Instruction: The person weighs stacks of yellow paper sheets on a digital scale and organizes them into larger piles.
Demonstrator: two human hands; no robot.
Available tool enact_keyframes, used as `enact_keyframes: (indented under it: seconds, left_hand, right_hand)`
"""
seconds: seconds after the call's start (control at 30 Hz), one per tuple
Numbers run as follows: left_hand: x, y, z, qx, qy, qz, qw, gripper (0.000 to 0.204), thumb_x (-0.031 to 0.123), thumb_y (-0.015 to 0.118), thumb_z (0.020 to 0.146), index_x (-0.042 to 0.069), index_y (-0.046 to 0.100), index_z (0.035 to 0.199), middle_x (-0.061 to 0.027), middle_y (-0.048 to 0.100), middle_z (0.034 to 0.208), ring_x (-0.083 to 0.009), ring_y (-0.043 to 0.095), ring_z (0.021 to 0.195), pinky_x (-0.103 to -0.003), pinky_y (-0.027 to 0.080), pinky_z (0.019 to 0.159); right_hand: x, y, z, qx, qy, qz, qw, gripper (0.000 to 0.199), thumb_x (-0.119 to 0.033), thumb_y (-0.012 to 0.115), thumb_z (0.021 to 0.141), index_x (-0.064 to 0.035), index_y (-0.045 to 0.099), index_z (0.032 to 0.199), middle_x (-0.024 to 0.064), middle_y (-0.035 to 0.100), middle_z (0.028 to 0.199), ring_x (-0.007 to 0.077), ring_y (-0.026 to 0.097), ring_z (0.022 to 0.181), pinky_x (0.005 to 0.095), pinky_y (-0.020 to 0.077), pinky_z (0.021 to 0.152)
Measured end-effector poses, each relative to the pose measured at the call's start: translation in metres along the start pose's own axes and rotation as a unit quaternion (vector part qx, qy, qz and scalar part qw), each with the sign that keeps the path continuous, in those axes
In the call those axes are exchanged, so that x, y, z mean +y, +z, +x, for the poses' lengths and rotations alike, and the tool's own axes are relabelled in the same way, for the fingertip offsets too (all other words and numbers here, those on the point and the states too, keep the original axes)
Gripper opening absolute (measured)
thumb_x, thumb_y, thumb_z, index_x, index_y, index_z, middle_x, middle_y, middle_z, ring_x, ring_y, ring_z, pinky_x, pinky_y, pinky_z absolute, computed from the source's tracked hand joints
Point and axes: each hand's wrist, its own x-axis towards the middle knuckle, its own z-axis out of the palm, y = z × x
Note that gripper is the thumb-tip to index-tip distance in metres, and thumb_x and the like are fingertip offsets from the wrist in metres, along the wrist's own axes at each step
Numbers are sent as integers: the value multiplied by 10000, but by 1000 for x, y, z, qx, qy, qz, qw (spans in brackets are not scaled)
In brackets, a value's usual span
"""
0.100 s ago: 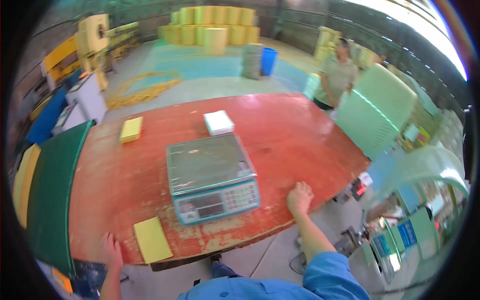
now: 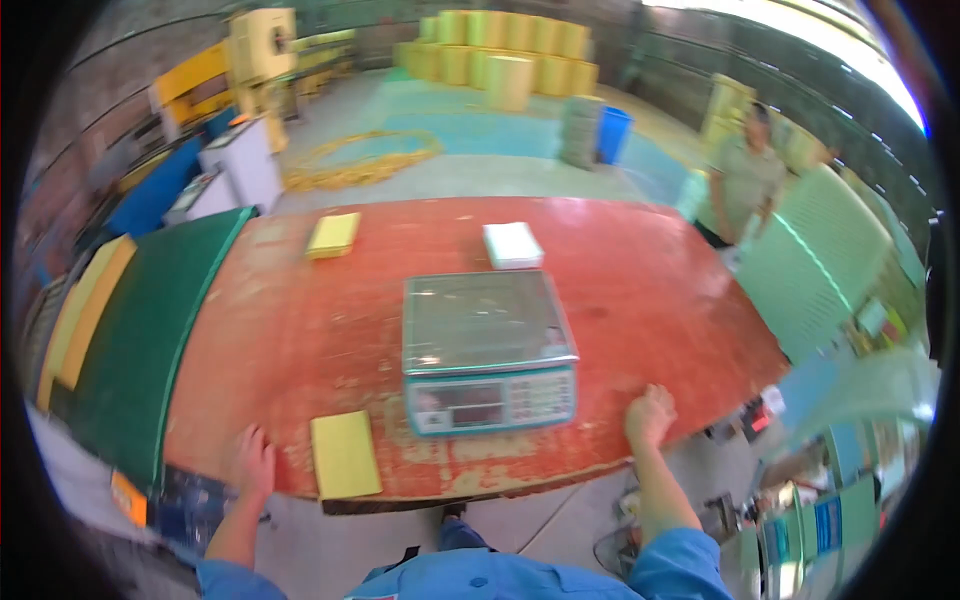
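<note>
Digital scale with a flat silver metal plate and a pale, teal-edged body (image 2: 490,350) — standing upright near the middle of the red, worn-topped table (image 2: 690,310), display and keypad facing the near edge. Carries no pile on its plate. To its left, at the near edge, a flat yellow rectangular pad of paper-like material (image 2: 346,455). Just beside that pad, farther left, the bare left hand (image 2: 256,460), resting at the table's edge with its grip clamped on nothing, fingers stretched forward. On the scale's other side, apart from it, the bare right hand (image 2: 651,415), laid on the table near the edge; grip likewise free of any object, exact finger spacing too blurred to tell. Behind the scale, a small white rectangular stack (image 2: 513,246); cannot tell whether touching. Farther left on the far side, a yellow rectangular stack (image 2: 335,236). Along the table's left side, a dark green flat surface (image 2: 130,320); beyond the right corner, a standing co-worker in a light shirt (image 2: 747,180). As for progress, judging by the present layout: no handling under way, no pile lifted, yellow and white piles all lying off the scale — cannot tell how much is done or left.
</note>
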Motion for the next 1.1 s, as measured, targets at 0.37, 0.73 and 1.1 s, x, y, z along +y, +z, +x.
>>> enact_keyframes:
  seconds: [0.37,0.73,1.1]
  left_hand:
    - [-35,-44,24,42,31,39,998,402,227,643,879,19,607,1221,-159,555,1336,-346,506,1253,-460,400,1063]
    - [-45,-43,19,47,43,48,997,414,292,617,905,35,604,1229,-150,543,1350,-325,498,1274,-450,404,1063]
    - [-93,-61,-7,202,-174,125,956,575,257,623,875,5,470,1369,-203,506,1393,-383,499,1260,-468,394,1074]
  right_hand:
    - [-57,10,-14,-86,51,26,995,423,-179,405,961,-65,532,1349,102,497,1446,297,419,1363,497,371,1069]
    - [-40,40,-5,-89,15,-31,995,419,-243,362,1003,-109,497,1376,65,501,1434,280,460,1326,527,438,998]
    - [-14,57,-17,173,-147,-83,970,259,-291,552,893,-161,676,1080,33,681,1008,251,670,866,420,536,703]
